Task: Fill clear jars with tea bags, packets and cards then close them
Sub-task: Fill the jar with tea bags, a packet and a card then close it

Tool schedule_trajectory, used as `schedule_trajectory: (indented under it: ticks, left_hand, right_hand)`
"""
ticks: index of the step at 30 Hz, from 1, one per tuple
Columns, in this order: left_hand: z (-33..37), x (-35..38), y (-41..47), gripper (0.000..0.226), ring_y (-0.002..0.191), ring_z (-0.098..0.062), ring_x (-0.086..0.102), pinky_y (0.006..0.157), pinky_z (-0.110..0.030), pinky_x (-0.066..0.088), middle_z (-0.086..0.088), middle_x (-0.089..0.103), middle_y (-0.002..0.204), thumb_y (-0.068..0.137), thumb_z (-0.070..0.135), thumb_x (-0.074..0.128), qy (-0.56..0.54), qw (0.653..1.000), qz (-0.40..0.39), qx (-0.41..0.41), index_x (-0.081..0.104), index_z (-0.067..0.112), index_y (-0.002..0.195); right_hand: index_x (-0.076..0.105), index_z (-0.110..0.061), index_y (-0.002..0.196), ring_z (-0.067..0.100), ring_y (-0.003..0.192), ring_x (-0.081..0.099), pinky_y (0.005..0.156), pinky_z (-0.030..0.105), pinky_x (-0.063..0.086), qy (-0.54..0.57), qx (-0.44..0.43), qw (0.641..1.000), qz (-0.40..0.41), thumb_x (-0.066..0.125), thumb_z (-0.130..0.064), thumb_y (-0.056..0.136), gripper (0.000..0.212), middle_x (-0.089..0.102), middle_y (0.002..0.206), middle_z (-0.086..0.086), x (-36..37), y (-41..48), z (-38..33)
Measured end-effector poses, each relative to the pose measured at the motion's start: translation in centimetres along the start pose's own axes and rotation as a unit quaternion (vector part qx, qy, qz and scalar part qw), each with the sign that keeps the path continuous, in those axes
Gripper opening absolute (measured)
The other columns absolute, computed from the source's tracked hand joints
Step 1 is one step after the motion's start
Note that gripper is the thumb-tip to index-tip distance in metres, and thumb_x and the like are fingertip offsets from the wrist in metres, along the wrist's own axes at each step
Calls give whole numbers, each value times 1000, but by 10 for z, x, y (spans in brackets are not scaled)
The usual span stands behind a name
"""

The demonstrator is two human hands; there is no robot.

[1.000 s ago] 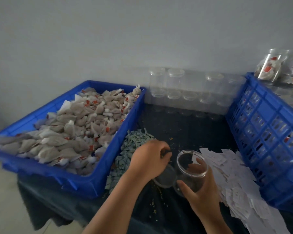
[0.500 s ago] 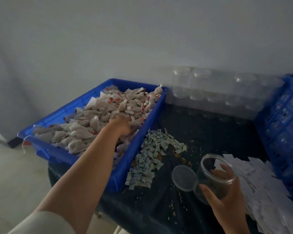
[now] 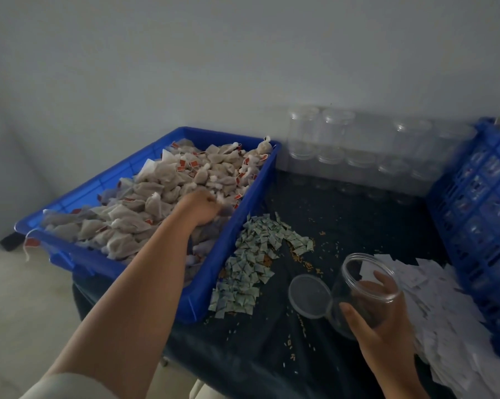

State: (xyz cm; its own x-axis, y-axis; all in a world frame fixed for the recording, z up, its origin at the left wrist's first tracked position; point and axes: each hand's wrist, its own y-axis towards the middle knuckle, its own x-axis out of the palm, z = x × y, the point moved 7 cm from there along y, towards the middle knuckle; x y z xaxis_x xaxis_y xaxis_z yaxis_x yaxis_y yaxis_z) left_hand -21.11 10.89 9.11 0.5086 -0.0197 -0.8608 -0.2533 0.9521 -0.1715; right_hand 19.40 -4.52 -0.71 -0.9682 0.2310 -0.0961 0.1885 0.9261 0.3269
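Observation:
My right hand [image 3: 378, 326] grips an open clear jar [image 3: 361, 295], tilted with its mouth toward the left, just above the dark table. The jar's clear lid [image 3: 309, 295] lies flat on the cloth beside it. My left hand [image 3: 202, 207] reaches into the blue tray [image 3: 202, 295] and its fingers curl into the heap of tea bags [image 3: 145, 208]; they seem to close on some bags. A pile of small green packets [image 3: 251, 263] lies between tray and lid. White cards [image 3: 444, 306] are heaped to the right of the jar.
Rows of empty clear jars [image 3: 355, 148] stand stacked against the back wall. A blue slatted crate [image 3: 479, 214] stands at the right edge. Loose grains [image 3: 300, 257] are scattered over the dark tablecloth [image 3: 272, 347]. The floor lies to the left of the table.
My left hand left the lid on the table and moved into the tea bag tray, then a little further right. The jar stays in my right hand. The view swung left.

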Motion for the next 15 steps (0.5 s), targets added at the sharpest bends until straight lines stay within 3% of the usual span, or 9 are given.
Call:
schedule_trajectory:
  ticks: [3,5,8,12,15]
  left_hand:
    - [-3,-21,-8,16,84,-19,74,76,-40,62,3,76,92,96,38,57,-194,975,108,6,70,33,105]
    - [-1,-28,-14,13,64,-8,71,62,-31,57,12,73,75,87,43,55,-258,955,143,19,66,43,93]
    - [2,-30,-20,23,39,-3,44,49,-29,41,12,49,49,83,39,49,-304,941,148,22,52,31,63]
    - [1,-32,-24,25,39,-4,36,47,-29,36,13,40,46,88,35,50,-333,931,150,-16,45,29,65]
    - [0,-35,-27,23,43,-7,45,43,-28,39,11,50,50,93,33,51,-386,907,164,-32,54,25,72]
  right_hand:
    - [51,-32,145,4,102,76,84,13,59,3,0,1000,-5,88,-29,68,85,73,119,-17,0,0,0]
    - [50,-33,146,5,102,77,84,13,59,9,-1,1000,-8,88,-29,68,86,74,119,-16,0,0,-1]
    - [51,-34,145,6,102,77,83,12,59,8,-2,1000,-8,88,-35,68,86,74,120,-16,-1,0,-2]
    - [50,-40,144,9,105,77,85,16,61,2,1,1000,-16,89,-45,68,86,73,121,-14,0,1,-3]
    - [50,-42,145,12,109,77,87,21,63,8,1,1000,-25,91,-44,69,86,72,126,-13,0,3,-1]
